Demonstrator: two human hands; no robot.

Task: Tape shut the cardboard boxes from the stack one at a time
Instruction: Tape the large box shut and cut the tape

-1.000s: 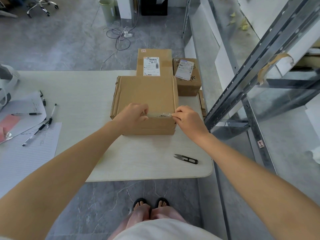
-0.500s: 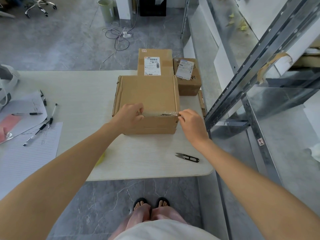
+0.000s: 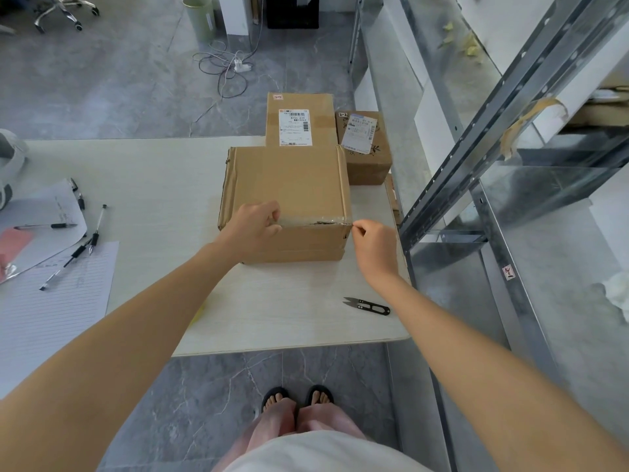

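Observation:
A plain brown cardboard box [image 3: 289,178] sits on the white table [image 3: 153,172] in front of me. A strip of clear tape [image 3: 316,220] runs along its near top edge. My left hand [image 3: 253,226] has its fingers curled over the tape's left end, with the thumb against the box's front face. My right hand [image 3: 374,240] is just off the box's right near corner, thumb and forefinger pinched together at the tape's right end. No tape roll is visible.
Two labelled boxes [image 3: 299,120] [image 3: 364,148] stand behind the plain one. Black thread snips [image 3: 367,305] lie near the table's front right edge. Pens [image 3: 95,229] and papers [image 3: 51,301] lie at the left. A metal shelf rack [image 3: 476,158] stands close on the right.
My right hand has slid rightward along the box's near edge, from the top to just past the right corner, stretching the tape strip. My left hand has stayed at the tape's left end.

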